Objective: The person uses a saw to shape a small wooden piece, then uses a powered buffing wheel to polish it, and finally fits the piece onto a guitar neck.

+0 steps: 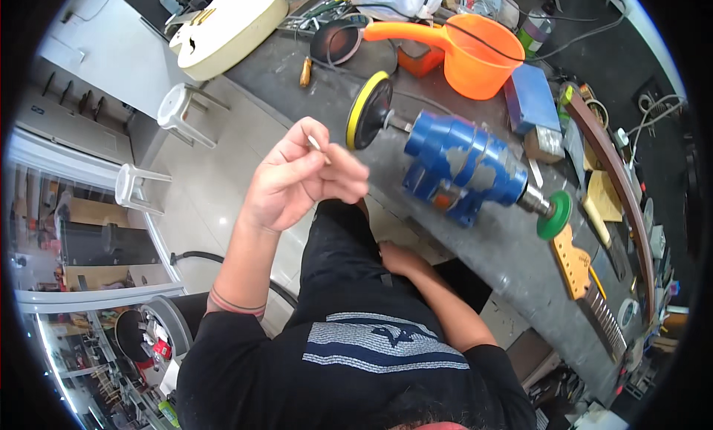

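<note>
My left hand (301, 170) is raised beside the grey bench, pinching a small thin white piece (314, 142) between thumb and forefinger, the other fingers loosely bent. My right hand (394, 258) rests low against my dark shorts by the bench edge, its fingers mostly hidden. Just right of the left hand, a yellow-rimmed black disc pad (365, 111) is fixed on the shaft of a scuffed blue bench motor (466, 163), which has a green disc (554, 216) at its other end.
The bench (483, 259) carries an orange dipper (475, 66), blue box (531, 96), wooden-handled tool (304, 72), guitar neck (575, 259) and long brown strip (631, 192). A cream guitar body (223, 40) is at top left, white stools (174, 111) on the tiled floor, a hose (197, 255) below.
</note>
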Demonstrator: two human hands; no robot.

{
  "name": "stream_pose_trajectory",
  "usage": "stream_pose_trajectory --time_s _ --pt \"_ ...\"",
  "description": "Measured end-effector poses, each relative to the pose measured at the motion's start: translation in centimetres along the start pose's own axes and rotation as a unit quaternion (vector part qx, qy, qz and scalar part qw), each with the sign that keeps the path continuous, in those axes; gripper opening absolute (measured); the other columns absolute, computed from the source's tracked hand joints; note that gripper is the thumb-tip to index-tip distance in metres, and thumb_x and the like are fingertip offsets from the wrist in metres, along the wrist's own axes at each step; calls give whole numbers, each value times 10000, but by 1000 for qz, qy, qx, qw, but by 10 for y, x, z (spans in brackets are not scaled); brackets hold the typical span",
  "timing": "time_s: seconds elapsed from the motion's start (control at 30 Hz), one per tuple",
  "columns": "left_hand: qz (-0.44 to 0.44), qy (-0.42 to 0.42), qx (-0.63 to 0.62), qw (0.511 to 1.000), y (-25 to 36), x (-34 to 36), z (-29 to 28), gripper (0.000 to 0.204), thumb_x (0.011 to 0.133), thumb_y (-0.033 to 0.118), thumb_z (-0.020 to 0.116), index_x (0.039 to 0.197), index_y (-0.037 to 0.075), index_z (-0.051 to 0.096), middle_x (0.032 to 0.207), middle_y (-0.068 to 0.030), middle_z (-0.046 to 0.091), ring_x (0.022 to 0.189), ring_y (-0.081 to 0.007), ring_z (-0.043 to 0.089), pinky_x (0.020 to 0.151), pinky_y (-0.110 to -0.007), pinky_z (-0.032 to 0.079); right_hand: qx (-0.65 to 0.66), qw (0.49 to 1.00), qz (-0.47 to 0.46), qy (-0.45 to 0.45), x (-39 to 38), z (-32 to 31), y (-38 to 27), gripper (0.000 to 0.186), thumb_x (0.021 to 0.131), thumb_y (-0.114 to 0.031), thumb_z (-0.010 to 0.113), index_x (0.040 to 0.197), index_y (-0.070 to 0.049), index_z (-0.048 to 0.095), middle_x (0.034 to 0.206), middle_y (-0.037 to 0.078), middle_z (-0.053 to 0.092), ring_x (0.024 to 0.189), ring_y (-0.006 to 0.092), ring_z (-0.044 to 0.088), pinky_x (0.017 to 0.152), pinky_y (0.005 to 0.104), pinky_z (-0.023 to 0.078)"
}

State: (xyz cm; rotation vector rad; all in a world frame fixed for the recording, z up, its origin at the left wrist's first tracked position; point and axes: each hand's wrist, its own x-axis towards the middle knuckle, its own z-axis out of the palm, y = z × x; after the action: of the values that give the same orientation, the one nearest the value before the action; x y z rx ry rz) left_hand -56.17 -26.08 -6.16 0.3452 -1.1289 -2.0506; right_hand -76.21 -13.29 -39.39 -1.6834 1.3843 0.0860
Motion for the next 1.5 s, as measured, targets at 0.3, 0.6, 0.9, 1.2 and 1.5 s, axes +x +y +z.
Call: stream_pose_trajectory --time_s 0.3,0.6,0.9,1.2,1.5 --pt "-15 -59 -68 996 -54 -58 39 106 1018 37 733 1117 62 705 1084 -116 634 863 -209 718 665 -300 598 251 823 -260 438 -255 -156 -176 129 994 -22 743 1114 -7 698 981 60 675 884 139 702 816 293 561" --pt "0 -5 93 996 -42 -84 100 153 983 -73 741 1110 -16 676 995 -101 723 870 -165 756 721 -303 654 477 752 -323 320 -257 -138 -187 196 1060 -55 704 1223 -13 603 1101 38 669 991 102 661 885 277 546" --pt "109 26 246 963 -66 -71 94 176 970 -127 718 1118 -38 687 1086 -119 693 893 -167 752 739 -278 636 490 733 -315 351 -238 -139 -166 126 1045 -44 729 1144 -7 659 1122 48 687 1018 118 678 916 286 558" --pt "192 -11 390 900 -78 -40 58 217 907 -97 761 1083 30 762 1055 -79 706 889 -160 703 760 -303 578 246 780 -271 508 -220 -155 -159 162 919 39 801 1056 1 724 1013 101 745 886 200 714 818 327 574" --pt "218 -32 376 900 -56 -7 22 266 900 -92 788 1136 31 786 1033 -90 688 928 -189 671 788 -310 537 348 753 -266 490 -184 -163 -167 249 900 78 795 1124 1 717 1070 140 780 953 251 752 861 336 582"
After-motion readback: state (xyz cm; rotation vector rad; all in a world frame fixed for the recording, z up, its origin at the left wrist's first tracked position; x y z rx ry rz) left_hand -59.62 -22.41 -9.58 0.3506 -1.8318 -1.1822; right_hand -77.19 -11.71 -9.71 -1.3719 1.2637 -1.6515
